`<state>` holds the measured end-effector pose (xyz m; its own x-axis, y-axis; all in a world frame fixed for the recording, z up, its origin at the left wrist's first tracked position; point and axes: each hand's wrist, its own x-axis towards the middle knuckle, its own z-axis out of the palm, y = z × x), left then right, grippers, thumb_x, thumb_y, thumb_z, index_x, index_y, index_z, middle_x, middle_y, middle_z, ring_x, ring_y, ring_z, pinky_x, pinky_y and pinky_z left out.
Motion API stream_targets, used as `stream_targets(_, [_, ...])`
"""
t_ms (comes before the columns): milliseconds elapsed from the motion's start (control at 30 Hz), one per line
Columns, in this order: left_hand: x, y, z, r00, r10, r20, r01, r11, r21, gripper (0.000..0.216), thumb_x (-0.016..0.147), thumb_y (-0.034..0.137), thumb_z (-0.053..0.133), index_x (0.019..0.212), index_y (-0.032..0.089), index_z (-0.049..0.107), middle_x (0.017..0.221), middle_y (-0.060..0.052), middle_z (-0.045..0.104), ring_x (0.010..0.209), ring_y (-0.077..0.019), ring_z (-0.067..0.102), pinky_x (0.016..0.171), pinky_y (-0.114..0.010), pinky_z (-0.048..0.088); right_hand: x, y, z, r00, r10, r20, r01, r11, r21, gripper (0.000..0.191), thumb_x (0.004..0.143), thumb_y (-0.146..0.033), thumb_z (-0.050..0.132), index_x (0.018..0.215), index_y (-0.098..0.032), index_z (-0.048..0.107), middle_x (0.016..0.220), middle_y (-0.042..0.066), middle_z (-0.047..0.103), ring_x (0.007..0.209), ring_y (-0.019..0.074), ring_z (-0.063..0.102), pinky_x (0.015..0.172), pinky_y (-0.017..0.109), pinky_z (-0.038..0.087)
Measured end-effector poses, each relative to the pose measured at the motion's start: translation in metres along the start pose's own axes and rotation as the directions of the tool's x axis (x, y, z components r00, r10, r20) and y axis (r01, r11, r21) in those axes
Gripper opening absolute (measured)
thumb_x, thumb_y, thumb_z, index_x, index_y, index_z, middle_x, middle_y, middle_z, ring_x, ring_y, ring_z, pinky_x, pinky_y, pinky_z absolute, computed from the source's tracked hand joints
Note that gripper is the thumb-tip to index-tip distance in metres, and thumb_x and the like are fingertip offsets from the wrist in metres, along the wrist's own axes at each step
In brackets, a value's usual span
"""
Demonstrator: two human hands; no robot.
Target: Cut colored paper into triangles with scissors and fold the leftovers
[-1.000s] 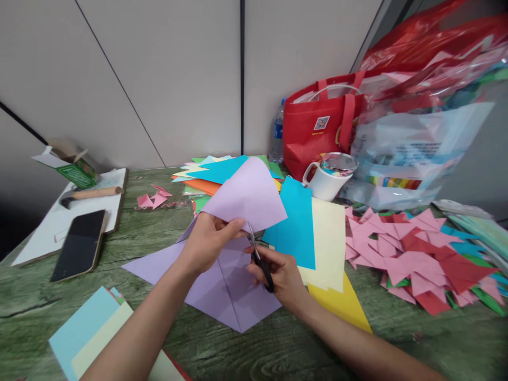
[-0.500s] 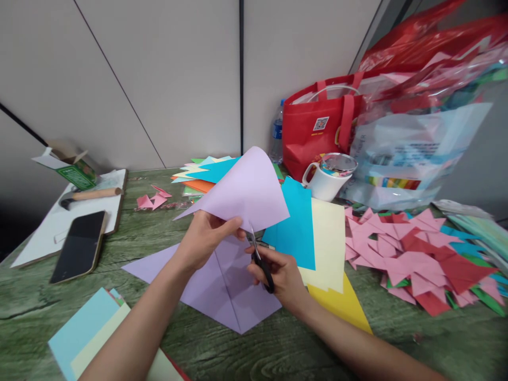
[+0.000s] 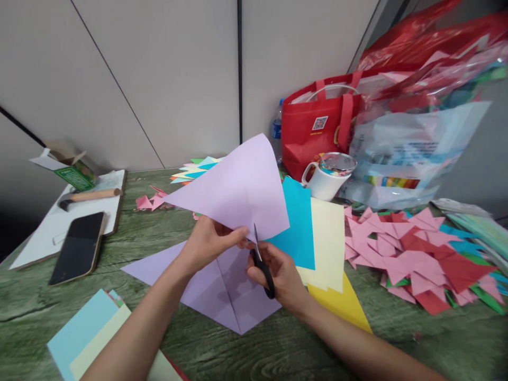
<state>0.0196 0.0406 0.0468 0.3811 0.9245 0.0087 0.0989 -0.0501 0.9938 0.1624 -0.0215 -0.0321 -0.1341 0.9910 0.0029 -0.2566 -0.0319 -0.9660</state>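
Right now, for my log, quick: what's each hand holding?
Left hand: closed on the lilac paper.
Right hand: closed on the scissors.

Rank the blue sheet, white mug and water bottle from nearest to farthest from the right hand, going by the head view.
1. Blue sheet: lying just beyond the right hand.
2. White mug: farther back, to the right.
3. Water bottle: rearmost, left of the red bag.

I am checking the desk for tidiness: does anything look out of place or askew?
A wooden-handled hammer lies on the white board at the left, odd among the coloured paper. Behind it, a green-and-white cardboard box sits tilted, flaps open. The lilac paper sheet and black-handled scissors in use look normal.
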Motion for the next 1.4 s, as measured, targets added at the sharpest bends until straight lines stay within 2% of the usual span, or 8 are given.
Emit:
stream_targets(233, [0.0004,0.0019,0.0000,1.000,-0.002,0.013,0.002,1.000,-0.028,0.007,0.068,0.012,0.068,0.071,0.012,0.062,0.056,0.001,0.068,0.054,-0.0138,0.067,0.053,-0.020,0.054,0.0001,-0.0008,0.0003,1.000,-0.004,0.006,0.004,1.000,0.010,0.035,0.066,-0.032,0.074,0.091,-0.018,0.053,0.070,-0.002,0.052,0.062,0.0117,0.050,0.059,0.026,0.040])
stream_targets(533, [-0.0004,0.0014,0.0006,1.000,-0.008,0.006,0.008,1.000,-0.023,0.007,0.068,0.014,0.069,0.069,0.013,0.063,0.057,-0.001,0.069,0.055,-0.0163,0.067,0.054,-0.024,0.054,0.0003,-0.0049,0.0027,1.000,0.008,-0.014,-0.008,1.000,-0.008,0.034,0.065,-0.037,0.074,0.085,-0.019,0.054,0.066,-0.004,0.050,0.058,0.0112,0.047,0.055,0.026,0.038])
stream_targets(800, [-0.0006,0.0042,0.0010,0.999,-0.036,0.000,0.036,0.999,-0.008,0.006,0.068,0.013,0.068,0.067,0.014,0.063,0.054,-0.001,0.069,0.053,-0.0169,0.067,0.054,-0.025,0.053,0.0003,-0.0005,0.0017,1.000,0.005,-0.010,-0.005,1.000,0.000,0.033,0.067,-0.037,0.073,0.089,-0.019,0.057,0.063,-0.004,0.050,0.056,0.0103,0.045,0.052,0.025,0.035])
stream_targets(1167, [-0.0011,0.0031,0.0004,1.000,-0.020,0.013,0.020,1.000,0.005,0.004,0.069,0.012,0.067,0.068,0.013,0.063,0.056,-0.001,0.069,0.054,-0.0150,0.066,0.055,-0.023,0.053,0.0002,0.0010,0.0017,1.000,0.026,0.005,-0.026,0.999,0.025,0.033,0.068,-0.038,0.073,0.090,-0.019,0.056,0.060,-0.005,0.051,0.051,0.0098,0.046,0.049,0.024,0.037])
stream_targets(1400, [-0.0014,-0.0002,-0.0002,1.000,-0.012,0.018,0.012,1.000,0.018,0.005,0.070,0.015,0.067,0.067,0.014,0.064,0.056,-0.002,0.069,0.055,-0.0162,0.066,0.055,-0.025,0.053,0.0004,-0.0007,0.0024,1.000,-0.004,0.000,0.004,1.000,0.013,0.030,0.068,-0.038,0.072,0.087,-0.020,0.056,0.059,-0.006,0.051,0.049,0.0090,0.047,0.047,0.024,0.039])
